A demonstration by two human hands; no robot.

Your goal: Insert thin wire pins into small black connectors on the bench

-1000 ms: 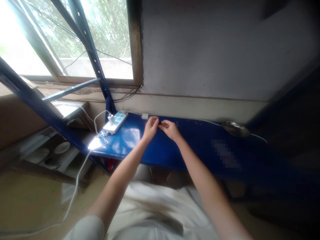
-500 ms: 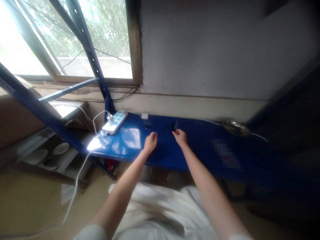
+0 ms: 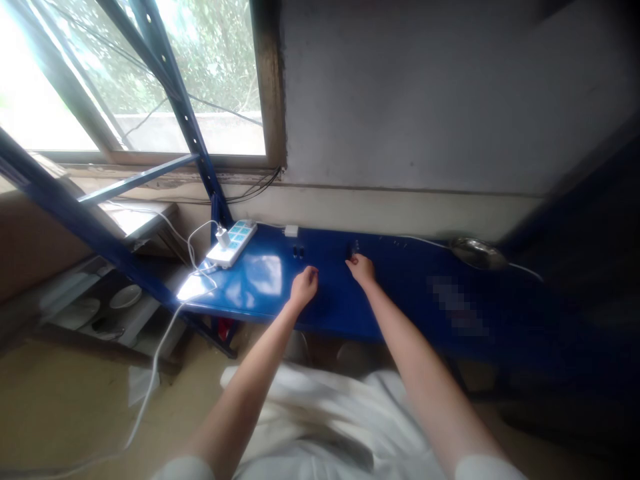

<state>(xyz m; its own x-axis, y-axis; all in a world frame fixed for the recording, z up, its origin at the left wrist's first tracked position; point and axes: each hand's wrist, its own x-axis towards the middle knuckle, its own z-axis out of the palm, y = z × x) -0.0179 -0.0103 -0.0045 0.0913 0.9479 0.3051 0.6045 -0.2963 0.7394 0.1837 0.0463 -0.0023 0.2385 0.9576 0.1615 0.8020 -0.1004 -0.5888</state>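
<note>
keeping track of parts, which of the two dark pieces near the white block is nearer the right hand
The pair's right dark piece; the left one lies farther from the right hand.

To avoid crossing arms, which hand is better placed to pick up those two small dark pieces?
Probably the left hand: it is closer to the two small dark pieces, though I can't tell whether it's empty. The right hand is farther off, near other small pieces.

Power strip (image 3: 243, 233) near window (image 3: 225, 73), white plug (image 3: 223, 237) inserted
</note>
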